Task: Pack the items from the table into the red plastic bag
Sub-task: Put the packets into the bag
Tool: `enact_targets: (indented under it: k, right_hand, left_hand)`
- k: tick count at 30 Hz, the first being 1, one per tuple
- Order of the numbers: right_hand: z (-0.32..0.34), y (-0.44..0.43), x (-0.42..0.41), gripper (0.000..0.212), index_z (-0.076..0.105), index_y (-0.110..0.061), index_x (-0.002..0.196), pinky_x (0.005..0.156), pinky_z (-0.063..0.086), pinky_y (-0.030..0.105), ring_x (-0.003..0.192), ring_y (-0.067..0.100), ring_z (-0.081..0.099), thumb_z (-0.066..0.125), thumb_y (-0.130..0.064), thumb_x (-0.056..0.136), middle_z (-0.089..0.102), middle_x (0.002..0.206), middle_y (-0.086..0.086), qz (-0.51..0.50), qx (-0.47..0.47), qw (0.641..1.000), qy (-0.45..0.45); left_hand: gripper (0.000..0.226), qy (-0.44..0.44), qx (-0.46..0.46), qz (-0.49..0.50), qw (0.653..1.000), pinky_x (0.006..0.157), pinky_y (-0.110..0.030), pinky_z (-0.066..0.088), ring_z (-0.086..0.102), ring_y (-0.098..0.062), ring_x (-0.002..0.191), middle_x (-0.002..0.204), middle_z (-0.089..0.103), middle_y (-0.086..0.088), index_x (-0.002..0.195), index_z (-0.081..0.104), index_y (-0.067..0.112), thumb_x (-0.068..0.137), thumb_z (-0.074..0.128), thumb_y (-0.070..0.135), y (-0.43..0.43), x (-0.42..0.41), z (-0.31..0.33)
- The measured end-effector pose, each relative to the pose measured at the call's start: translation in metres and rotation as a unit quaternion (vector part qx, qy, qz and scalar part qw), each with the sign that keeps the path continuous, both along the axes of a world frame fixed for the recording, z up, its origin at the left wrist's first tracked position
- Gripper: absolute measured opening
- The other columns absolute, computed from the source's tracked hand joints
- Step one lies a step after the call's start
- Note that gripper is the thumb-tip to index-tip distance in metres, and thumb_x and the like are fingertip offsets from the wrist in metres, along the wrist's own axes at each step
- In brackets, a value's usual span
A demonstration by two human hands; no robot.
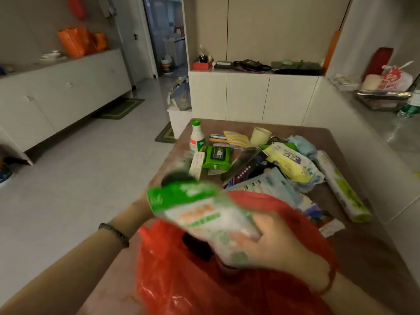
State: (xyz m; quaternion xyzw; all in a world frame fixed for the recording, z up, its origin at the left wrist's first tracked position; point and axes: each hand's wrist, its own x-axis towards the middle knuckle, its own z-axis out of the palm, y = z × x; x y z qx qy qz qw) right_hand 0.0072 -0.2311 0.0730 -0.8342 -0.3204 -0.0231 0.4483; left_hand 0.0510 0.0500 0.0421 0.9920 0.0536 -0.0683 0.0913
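Brown table (pixel 375 258) strewn with toiletries, red plastic bag (pixel 181 280) open at its near edge, blurred green-and-white packet (pixel 200 214) above it, right hand (pixel 272 242) fingers gripping the packet, left hand (pixel 143 208) mostly hidden behind it, grip unclear.

The room is dim, with a flat, greyish indoor cast and no hard shadows. The brightest patch is the doorway (pixel 168 35) at the back, bluish and slightly washed out. The pale floor (pixel 86 160) gives a soft sheen. Motion blur smears the green packet (pixel 193 212) and both hands, its print unreadable. Items further back on the worktop (pixel 363 246) are sharper. Wide-angle distortion bends the cabinets (pixel 56 94) and walls toward the edges, where detail softens.
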Motion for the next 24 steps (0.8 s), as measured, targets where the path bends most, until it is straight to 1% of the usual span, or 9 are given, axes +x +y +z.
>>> enact_targets:
  k: [2, 5, 8, 10, 12, 14, 16, 21, 24]
  right_hand:
    - [-0.015, 0.009, -0.010, 0.031, 0.050, -0.027, 0.096, 0.062, 0.041, 0.011, 0.071, 0.006, 0.055, 0.060, -0.039, 0.069, 0.066, 0.071, -0.010, 0.027, -0.079, 0.994, -0.069]
    - [-0.014, 0.011, -0.011, 0.024, 0.054, -0.021, 0.084, 0.065, 0.048, 0.027, 0.071, 0.014, 0.059, 0.049, -0.040, 0.070, 0.067, 0.079, -0.002, 0.011, -0.101, 0.995, -0.012]
    - [-0.002, 0.010, -0.009, 0.006, 0.056, -0.029, 0.072, 0.052, 0.044, 0.014, 0.057, 0.003, 0.058, 0.058, -0.026, 0.076, 0.062, 0.062, -0.015, -0.019, -0.047, 0.999, 0.001]
    - [0.003, 0.013, -0.015, 0.007, 0.057, -0.030, 0.082, 0.048, 0.043, 0.016, 0.058, 0.007, 0.059, 0.060, -0.023, 0.080, 0.064, 0.062, -0.010, -0.009, -0.025, 0.999, 0.019]
    - [-0.001, 0.016, -0.022, 0.030, 0.055, -0.021, 0.109, 0.062, 0.045, 0.027, 0.076, 0.017, 0.063, 0.047, -0.034, 0.084, 0.070, 0.084, 0.002, 0.015, -0.091, 0.996, 0.013]
    - [-0.016, 0.013, -0.023, 0.043, 0.045, -0.018, 0.120, 0.069, 0.041, 0.032, 0.088, 0.025, 0.063, 0.033, -0.041, 0.085, 0.068, 0.097, 0.006, 0.022, -0.205, 0.978, -0.007]
    - [-0.024, 0.004, -0.016, 0.034, 0.044, -0.021, 0.119, 0.072, 0.044, 0.033, 0.093, 0.027, 0.064, 0.040, -0.031, 0.087, 0.067, 0.100, 0.005, 0.007, -0.247, 0.968, 0.042]
    - [-0.051, -0.002, -0.002, 0.032, 0.047, -0.016, 0.116, 0.083, 0.048, 0.037, 0.103, 0.032, 0.060, 0.050, -0.020, 0.084, 0.061, 0.115, 0.011, 0.082, -0.449, 0.886, 0.087]
    - [-0.076, 0.010, -0.004, 0.038, 0.041, -0.012, 0.122, 0.085, 0.047, 0.042, 0.109, 0.034, 0.058, 0.049, -0.012, 0.085, 0.057, 0.120, 0.014, 0.063, -0.517, 0.846, 0.113]
  left_hand:
    - [0.038, 0.023, -0.102, 0.044, 0.994, 0.081, -0.016, 0.049, 0.065, 0.000, 0.093, 0.121, 0.059, -0.001, 0.128, 0.050, 0.015, 0.093, 0.049, 0.030, -0.005, -0.003, 0.011]
    - [0.033, 0.069, -0.097, 0.091, 0.989, 0.095, -0.034, 0.044, 0.056, -0.028, 0.115, 0.125, 0.060, -0.016, 0.122, 0.057, 0.007, 0.092, 0.051, 0.020, -0.013, -0.006, 0.022]
    - [0.016, 0.023, -0.151, 0.090, 0.984, 0.078, -0.032, 0.048, 0.063, -0.027, 0.086, 0.089, 0.065, -0.021, 0.076, 0.062, 0.007, 0.088, 0.051, 0.006, -0.006, -0.006, 0.021]
    - [0.011, -0.005, -0.232, 0.097, 0.968, 0.072, -0.024, 0.053, 0.063, -0.020, 0.082, 0.076, 0.066, -0.009, 0.084, 0.065, 0.000, 0.086, 0.054, 0.001, 0.000, -0.002, 0.022]
    - [0.018, -0.014, -0.301, 0.098, 0.948, 0.062, -0.019, 0.053, 0.062, -0.012, 0.072, 0.069, 0.066, 0.002, 0.101, 0.062, -0.008, 0.089, 0.053, 0.002, 0.003, 0.003, 0.027]
    - [0.020, 0.010, -0.278, 0.088, 0.957, 0.052, -0.029, 0.049, 0.058, -0.017, 0.060, 0.074, 0.064, -0.008, 0.094, 0.063, -0.001, 0.092, 0.051, 0.015, 0.001, 0.005, 0.033]
    - [0.022, 0.048, -0.269, 0.087, 0.958, 0.041, -0.024, 0.045, 0.055, -0.015, 0.048, 0.074, 0.063, -0.011, 0.090, 0.063, 0.008, 0.093, 0.050, 0.025, 0.001, 0.004, 0.039]
    - [0.029, 0.111, -0.383, 0.086, 0.913, 0.082, -0.039, 0.055, 0.069, -0.032, 0.085, 0.101, 0.071, -0.019, 0.102, 0.066, 0.007, 0.092, 0.049, 0.029, -0.002, 0.003, 0.048]
    - [0.037, 0.143, -0.384, 0.051, 0.911, 0.080, -0.041, 0.055, 0.068, -0.036, 0.088, 0.102, 0.071, -0.018, 0.106, 0.065, 0.006, 0.089, 0.052, 0.037, -0.005, 0.006, 0.044]
